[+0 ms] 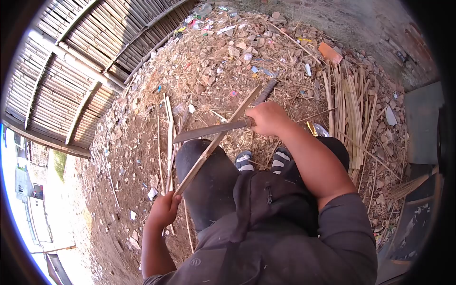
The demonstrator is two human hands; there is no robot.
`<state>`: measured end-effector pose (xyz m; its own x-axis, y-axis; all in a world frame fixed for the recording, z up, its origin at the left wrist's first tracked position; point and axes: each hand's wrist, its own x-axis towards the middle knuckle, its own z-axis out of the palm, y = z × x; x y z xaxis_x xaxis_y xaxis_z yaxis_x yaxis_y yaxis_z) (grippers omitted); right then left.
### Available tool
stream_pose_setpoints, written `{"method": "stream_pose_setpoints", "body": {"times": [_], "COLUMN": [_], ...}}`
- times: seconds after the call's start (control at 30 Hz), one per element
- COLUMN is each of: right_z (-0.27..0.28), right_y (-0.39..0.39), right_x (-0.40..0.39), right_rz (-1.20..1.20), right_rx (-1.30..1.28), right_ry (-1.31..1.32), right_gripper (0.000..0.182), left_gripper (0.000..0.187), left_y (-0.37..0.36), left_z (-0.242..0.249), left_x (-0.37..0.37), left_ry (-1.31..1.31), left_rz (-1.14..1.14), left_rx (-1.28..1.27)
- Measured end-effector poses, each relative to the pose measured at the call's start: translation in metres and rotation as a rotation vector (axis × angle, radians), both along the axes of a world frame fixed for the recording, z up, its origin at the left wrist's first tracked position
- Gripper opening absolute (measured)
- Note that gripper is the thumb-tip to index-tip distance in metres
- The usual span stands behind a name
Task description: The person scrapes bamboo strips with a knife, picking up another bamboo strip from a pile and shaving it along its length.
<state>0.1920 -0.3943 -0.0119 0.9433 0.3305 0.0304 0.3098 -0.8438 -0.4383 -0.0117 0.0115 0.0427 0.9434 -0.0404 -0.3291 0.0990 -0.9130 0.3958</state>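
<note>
My left hand is closed round the lower end of a long split bamboo strip, which slants up and away across my left knee. In my right hand is a machete, gripped by its handle, the blade pointing left. The blade crosses the strip near its middle. Just beyond my right hand, a dark ridged rod shows, partly hidden by the hand and the strip. Several thin bamboo strips lie on the ground beside my left knee.
A pile of split bamboo strips lies to the right. Rubble and litter cover the dirt ground, with a broken brick near the wall. A bamboo fence stands at the left. My sandalled feet are between my knees.
</note>
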Motion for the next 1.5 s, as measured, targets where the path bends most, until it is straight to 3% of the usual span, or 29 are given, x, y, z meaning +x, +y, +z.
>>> {"method": "stream_pose_setpoints", "body": {"times": [0.03,0.07,0.13,0.23,0.37,0.57,0.73,0.83,0.93,1.1,1.23,1.27,1.37,1.4,1.5], "right_z": [-0.013,-0.025,-0.044,-0.031,-0.029,0.007,0.022,0.014,0.020,0.016,0.011,0.009,0.013,0.014,0.015], "right_y": [-0.011,-0.028,-0.061,-0.070,-0.053,-0.052,-0.063,-0.062,-0.065,-0.072,-0.078,-0.079,-0.086,-0.088,-0.093], "right_x": [0.007,0.020,0.040,0.040,0.039,0.024,0.014,0.009,0.002,-0.003,-0.003,-0.004,-0.006,-0.007,-0.007], "right_rz": [-0.041,-0.220,-0.482,-0.550,-0.441,-0.306,-0.179,-0.028,0.065,0.073,0.021,-0.001,-0.074,-0.094,-0.152], "right_rx": [0.034,0.141,0.159,0.343,0.575,0.557,0.363,0.352,0.354,0.362,0.416,0.445,0.574,0.625,0.733], "right_ry": [-0.002,0.131,0.117,0.147,0.081,0.091,-0.141,-0.089,0.162,0.213,0.158,0.125,0.104,0.117,0.070], "right_gripper": [0.024,0.031,0.038,0.040,0.036,0.038,0.041,0.041,0.040,0.042,0.042,0.041,0.039,0.038,0.038], "left_gripper": [0.038,0.038,0.037,0.035,0.033,0.032,0.034,0.034,0.030,0.030,0.036,0.047,0.062,0.074,0.073], "left_y": [0.004,0.006,0.016,0.019,0.017,-0.007,-0.030,-0.046,-0.063,-0.091,-0.114,-0.114,-0.133,-0.133,-0.160], "left_z": [0.003,0.011,0.014,0.020,0.012,0.012,0.049,0.075,0.099,0.135,0.165,0.168,0.166,0.159,0.118], "left_x": [-0.006,-0.012,-0.021,-0.028,-0.022,0.019,0.069,0.103,0.137,0.184,0.210,0.220,0.223,0.226,0.220], "left_ry": [0.010,0.040,0.024,0.005,-0.058,-0.198,-0.258,-0.322,-0.443,-0.611,-0.923,-0.858,-1.221,-1.241,-1.470], "left_rz": [-0.009,0.011,0.055,0.159,0.134,0.033,-0.121,-0.272,-0.437,-0.654,-0.716,-0.658,-0.666,-0.623,-0.453], "left_rx": [0.026,0.058,0.014,-0.030,-0.020,0.214,0.498,0.602,0.600,0.714,0.682,0.705,0.687,0.637,0.244]}}
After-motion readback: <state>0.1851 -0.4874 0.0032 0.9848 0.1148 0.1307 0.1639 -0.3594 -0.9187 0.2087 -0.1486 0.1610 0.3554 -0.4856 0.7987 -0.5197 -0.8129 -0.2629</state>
